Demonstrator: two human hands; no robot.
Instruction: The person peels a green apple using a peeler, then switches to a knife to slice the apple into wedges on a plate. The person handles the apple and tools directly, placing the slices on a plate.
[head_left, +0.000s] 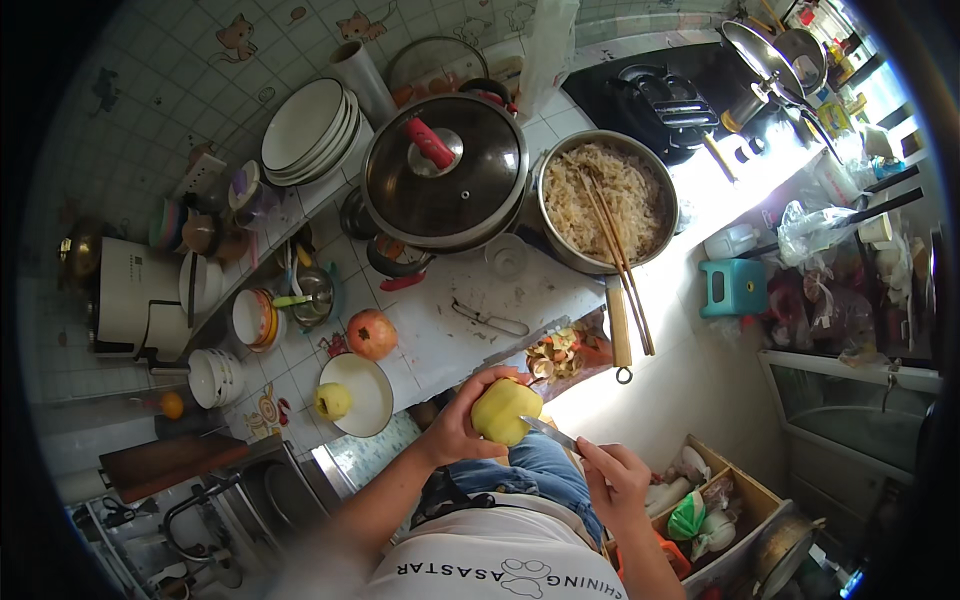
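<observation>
My left hand (459, 421) grips a peeled yellow fruit (506, 411), perhaps an apple or pear, with its stem towards the upper right. In my right hand (616, 474) is a small knife (553, 433), its tip touching the fruit's right side. Beyond them on the counter (424, 322) lies a metal-framed peeler (489, 318). Another peeled fruit (332, 401) rests at the left of a white plate (367, 390), near a pomegranate (372, 334). Peelings (556, 355) fill a bag below the counter edge.
A lidded pot (446, 172) and a saucepan of rice-like food (600, 202) with wooden chopsticks (621, 259) stand at the back; the saucepan's handle (619, 322) juts over the counter edge. Stacked plates (307, 127) and bowls (215, 378) are to the left. An open drawer (731, 517) is at lower right.
</observation>
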